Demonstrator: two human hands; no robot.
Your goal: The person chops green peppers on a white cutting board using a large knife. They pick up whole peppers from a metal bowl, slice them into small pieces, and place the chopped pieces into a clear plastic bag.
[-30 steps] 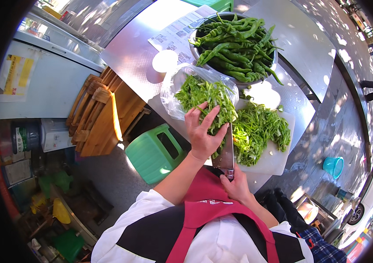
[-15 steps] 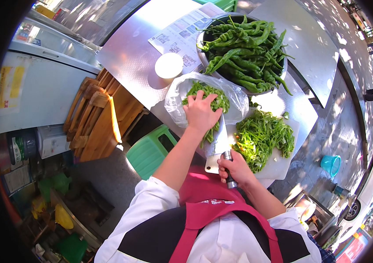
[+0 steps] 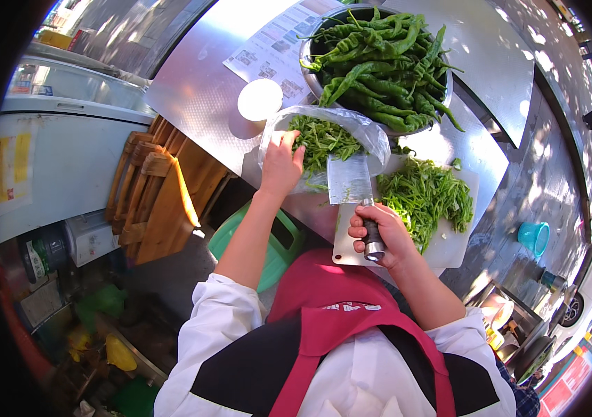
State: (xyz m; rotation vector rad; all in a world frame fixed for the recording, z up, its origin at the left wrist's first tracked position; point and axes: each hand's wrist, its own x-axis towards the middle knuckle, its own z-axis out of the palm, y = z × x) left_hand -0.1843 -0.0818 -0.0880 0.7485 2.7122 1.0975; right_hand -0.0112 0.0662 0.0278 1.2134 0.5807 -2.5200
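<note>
My right hand [image 3: 383, 235] is closed round the dark handle of a cleaver [image 3: 349, 182]. Its broad blade lies at the near rim of a clear plastic bag [image 3: 374, 139] on the table. Sliced green peppers [image 3: 325, 137] fill the bag's mouth. At the bag's left side, my left hand [image 3: 282, 165] has its fingers bent over the near rim, closed on the plastic; the fingertips touch the pepper slices. A heap of sliced green peppers [image 3: 429, 198] covers much of the white cutting board [image 3: 355, 244], right of the blade.
A metal bowl [image 3: 307, 69] of whole long green peppers [image 3: 386, 69] stands beyond the bag on the metal table [image 3: 191, 76]. Left of it are a round white object [image 3: 260, 99] and a printed sheet [image 3: 278, 45]. A green stool [image 3: 275, 260] and folded wooden chairs [image 3: 164, 187] stand at left.
My left hand has gone from spread on the pepper slices to the bag's left rim. The cleaver has turned, its blade now flat-side up and drawn back from under the slices.
</note>
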